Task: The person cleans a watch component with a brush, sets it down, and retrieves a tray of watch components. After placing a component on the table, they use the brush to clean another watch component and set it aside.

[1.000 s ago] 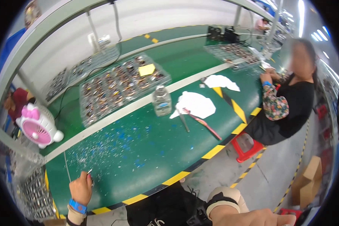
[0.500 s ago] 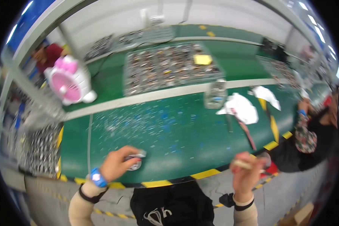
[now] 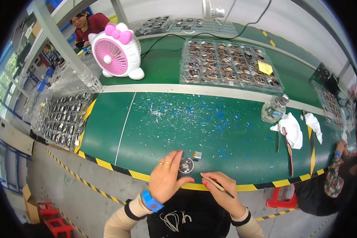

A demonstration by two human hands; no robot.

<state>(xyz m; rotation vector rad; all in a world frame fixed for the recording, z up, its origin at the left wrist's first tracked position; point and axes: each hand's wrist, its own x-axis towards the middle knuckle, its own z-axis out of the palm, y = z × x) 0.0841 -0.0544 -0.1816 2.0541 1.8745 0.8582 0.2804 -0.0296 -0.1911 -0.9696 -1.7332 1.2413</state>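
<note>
A small round clear-rimmed part point(image 3: 186, 165) lies near the front edge of the green bench. My left hand point(image 3: 165, 173) rests beside it with fingers stretched out along its left side and thumb spread; whether the fingertips touch the rim I cannot tell. Just behind the part lies a small silver rectangular piece with a yellowish end point(image 3: 197, 155), like a small pouch battery. To the right, my right hand point(image 3: 222, 190) pinches a slim tan stick-shaped tool with a dark end point(image 3: 218, 185), its tip pointing toward the round part.
White and blue scraps point(image 3: 178, 115) litter the bench. A glass bottle with a metal top point(image 3: 273, 109), white cloth point(image 3: 292, 131) and a long reddish tool point(image 3: 289, 154) stand right. Behind are a tray of round parts point(image 3: 230, 65) and a pink-white fan point(image 3: 115, 51). Two co-workers sit nearby.
The view has shifted. My left hand has let go of the round part and straightened its fingers. My right hand has come in from the right with the tool. The silver piece now shows on the bench.
</note>
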